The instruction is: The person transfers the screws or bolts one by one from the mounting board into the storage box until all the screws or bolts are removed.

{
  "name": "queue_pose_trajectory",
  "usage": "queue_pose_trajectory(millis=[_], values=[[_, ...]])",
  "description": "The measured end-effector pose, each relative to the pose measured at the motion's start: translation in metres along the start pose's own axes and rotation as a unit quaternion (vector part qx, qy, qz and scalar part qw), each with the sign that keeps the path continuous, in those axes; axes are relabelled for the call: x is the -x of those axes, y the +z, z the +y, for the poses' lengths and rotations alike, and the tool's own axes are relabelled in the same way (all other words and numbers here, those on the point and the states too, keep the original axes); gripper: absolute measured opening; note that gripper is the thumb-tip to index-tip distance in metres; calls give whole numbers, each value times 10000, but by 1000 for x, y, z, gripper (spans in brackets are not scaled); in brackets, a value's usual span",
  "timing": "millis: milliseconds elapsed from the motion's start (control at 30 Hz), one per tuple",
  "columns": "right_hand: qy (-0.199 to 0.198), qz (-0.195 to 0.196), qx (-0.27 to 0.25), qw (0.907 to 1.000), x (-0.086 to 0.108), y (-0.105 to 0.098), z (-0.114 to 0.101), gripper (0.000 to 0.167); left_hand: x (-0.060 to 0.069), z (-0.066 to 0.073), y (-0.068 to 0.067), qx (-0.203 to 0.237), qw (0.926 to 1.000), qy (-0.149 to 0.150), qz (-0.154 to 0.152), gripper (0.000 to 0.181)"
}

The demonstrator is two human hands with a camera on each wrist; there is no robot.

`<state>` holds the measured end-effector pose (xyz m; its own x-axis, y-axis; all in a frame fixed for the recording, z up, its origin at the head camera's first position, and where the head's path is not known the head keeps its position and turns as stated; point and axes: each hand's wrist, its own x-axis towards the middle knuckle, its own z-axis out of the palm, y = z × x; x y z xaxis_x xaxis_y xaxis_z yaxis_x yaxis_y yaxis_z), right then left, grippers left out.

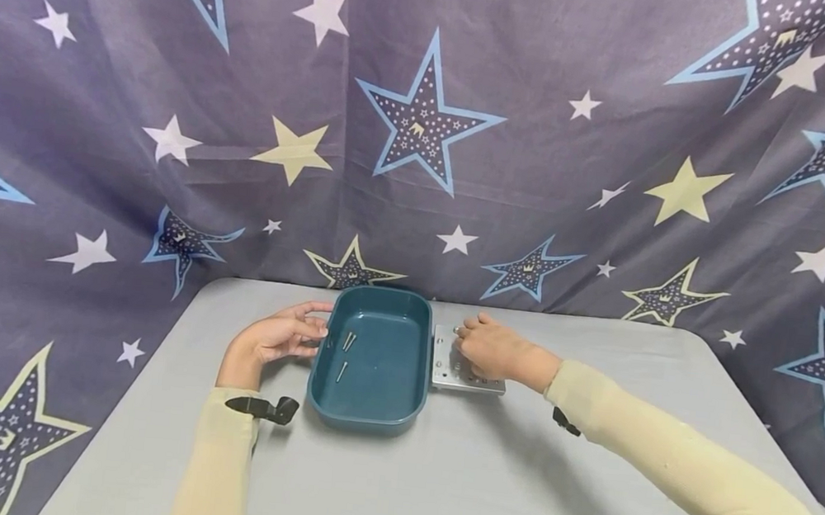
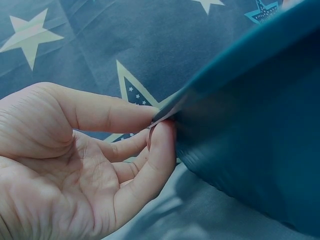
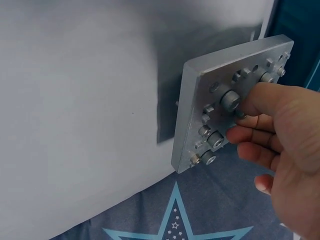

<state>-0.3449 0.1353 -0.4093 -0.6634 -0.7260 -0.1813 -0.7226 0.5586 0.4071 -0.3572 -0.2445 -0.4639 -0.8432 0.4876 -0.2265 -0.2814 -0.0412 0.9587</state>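
Observation:
In the head view, a teal plastic tray (image 1: pixel 380 375) sits mid-table with several slim screws (image 1: pixel 349 341) on its floor. My left hand (image 1: pixel 278 337) is at its left side; the left wrist view shows thumb and forefinger pinching the tray's rim (image 2: pixel 187 97). Right of the tray lies a silver metal plate (image 1: pixel 467 385), set with several bolts (image 3: pixel 230 100) of differing sizes. Over this plate is my right hand (image 1: pixel 496 350). Its thumb and forefinger pinch a small screw (image 3: pixel 241 114) at the plate's face, mostly hidden by the fingers.
A pale grey cloth covers the table (image 1: pixel 375 494). Behind it hangs a dark star-patterned curtain (image 1: pixel 526 161), meeting the table's back edge. Dark straps (image 1: pixel 264 407) are on both wrists. The tray and plate stand side by side, close together.

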Motion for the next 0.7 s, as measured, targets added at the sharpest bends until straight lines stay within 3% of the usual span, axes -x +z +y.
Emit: queue_pose_trajectory(millis=[467, 700], values=[[-57, -25, 81, 9999, -2, 1, 1, 26, 1, 1, 0, -37, 10000, -2, -18, 66], [-142, 15, 614, 9980, -4, 0, -3, 26, 0, 0, -1, -27, 10000, 30, -63, 68]])
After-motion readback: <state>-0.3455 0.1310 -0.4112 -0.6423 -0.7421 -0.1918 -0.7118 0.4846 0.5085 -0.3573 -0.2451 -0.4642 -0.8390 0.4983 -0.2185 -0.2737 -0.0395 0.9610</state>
